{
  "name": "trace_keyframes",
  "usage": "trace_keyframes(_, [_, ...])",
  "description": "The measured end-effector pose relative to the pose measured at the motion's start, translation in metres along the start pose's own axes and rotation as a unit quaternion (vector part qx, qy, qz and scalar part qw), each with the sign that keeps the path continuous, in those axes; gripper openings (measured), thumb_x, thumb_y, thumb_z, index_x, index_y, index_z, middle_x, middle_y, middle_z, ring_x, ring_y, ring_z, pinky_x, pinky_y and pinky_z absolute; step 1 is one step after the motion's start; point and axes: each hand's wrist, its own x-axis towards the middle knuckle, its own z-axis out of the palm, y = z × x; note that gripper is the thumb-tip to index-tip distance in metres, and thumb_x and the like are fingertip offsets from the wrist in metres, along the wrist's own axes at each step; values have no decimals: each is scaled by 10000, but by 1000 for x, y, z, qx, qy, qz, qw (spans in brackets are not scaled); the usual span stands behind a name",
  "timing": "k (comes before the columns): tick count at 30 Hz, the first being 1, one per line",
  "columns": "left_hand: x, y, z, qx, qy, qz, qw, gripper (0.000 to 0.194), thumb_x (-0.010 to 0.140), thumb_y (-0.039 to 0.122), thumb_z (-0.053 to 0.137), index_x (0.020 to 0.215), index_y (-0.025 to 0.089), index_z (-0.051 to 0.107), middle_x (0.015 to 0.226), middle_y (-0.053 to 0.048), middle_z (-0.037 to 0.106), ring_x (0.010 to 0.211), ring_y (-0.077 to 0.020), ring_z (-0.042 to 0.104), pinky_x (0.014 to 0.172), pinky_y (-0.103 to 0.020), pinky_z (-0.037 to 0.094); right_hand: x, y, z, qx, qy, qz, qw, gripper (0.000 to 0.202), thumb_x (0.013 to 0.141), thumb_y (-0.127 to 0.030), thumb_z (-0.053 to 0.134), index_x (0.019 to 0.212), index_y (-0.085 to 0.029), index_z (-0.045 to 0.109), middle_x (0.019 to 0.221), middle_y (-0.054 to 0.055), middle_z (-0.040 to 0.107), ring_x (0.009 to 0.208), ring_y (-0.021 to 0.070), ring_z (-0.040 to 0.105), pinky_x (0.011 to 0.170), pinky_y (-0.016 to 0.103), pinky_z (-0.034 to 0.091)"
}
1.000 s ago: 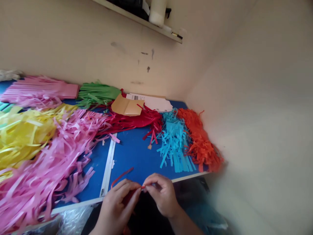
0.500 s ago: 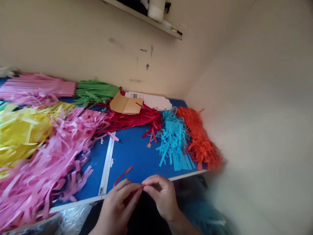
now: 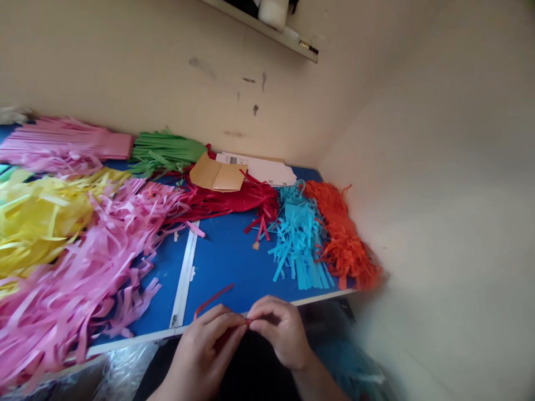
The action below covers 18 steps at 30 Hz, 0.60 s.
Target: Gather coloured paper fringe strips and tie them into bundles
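Note:
A narrow red paper strip is pinched between both hands at the front edge of the blue table. My left hand is closed on it, and the strip's loose end sticks up and to the right behind the knuckles. My right hand pinches the strip's other end between thumb and forefinger, fingertips almost touching the left ones. Only a small red bit shows between the fingertips; the rest there is hidden by the fingers. Red fringed tissue paper lies farther back on the table.
Pink fringe and yellow fringe cover the left side. Green fringe, a tan card and white card lie along the wall. Blue fringe and orange fringe lie right. A shelf juts out above.
Both hands have shifted very slightly to the right, still pinching the strip. Its loose end has tilted a little to the right. The camera view has moved slightly.

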Motion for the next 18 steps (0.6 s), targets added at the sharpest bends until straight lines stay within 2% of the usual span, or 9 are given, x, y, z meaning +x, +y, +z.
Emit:
trace_keyframes(2, [-1,-1,1,8,-6,8,1000,159,939,270,544,888,247,693,736,3,676,628,-97,674,582,-151,530,0,-1,-1,5,-17,11,1000,54,801,-263,792,848,-237,782,848,25,728,800,161,673,761,234,523])
trace_keyframes(5, [-1,-3,3,50,17,27,998,147,934,266,546,877,245,681,735,7,673,593,-92,658,543,-151,511,-1,1,1,-1,10,16,1000,44,791,-258,798,815,-234,770,806,13,714,760,150,661,718,221,517])
trace_keyframes(8, [0,-2,4,89,44,53,994,178,941,272,524,842,247,670,699,14,657,570,-97,641,529,-166,502,-3,2,4,-24,36,-5,999,49,778,-232,807,775,-233,758,766,2,705,729,140,653,696,211,509])
trace_keyframes(10, [0,-1,4,101,51,65,991,186,944,272,519,837,252,670,693,17,654,571,-99,637,533,-171,502,-4,1,3,-42,19,-19,999,38,787,-211,797,792,-238,770,797,7,719,755,143,665,722,212,512])
trace_keyframes(13, [-1,0,2,82,41,57,994,158,945,271,530,878,260,673,720,20,676,595,-92,655,558,-154,513,-4,-2,0,-59,-5,-20,998,97,808,-171,762,858,-251,782,857,13,728,803,146,670,754,215,512])
trace_keyframes(16, [-4,-2,1,39,1,47,998,153,957,271,519,1016,278,660,828,19,728,685,-85,701,627,-124,536,-4,-1,-3,-43,5,-4,999,134,804,-131,730,856,-251,763,844,-2,716,773,137,653,727,214,505])
trace_keyframes(18, [-5,-5,1,50,17,38,998,143,951,314,536,1041,286,643,849,34,750,706,-88,720,639,-115,543,-4,0,-4,-29,1,21,999,194,774,-92,724,885,-250,740,829,-18,714,729,124,637,683,202,490])
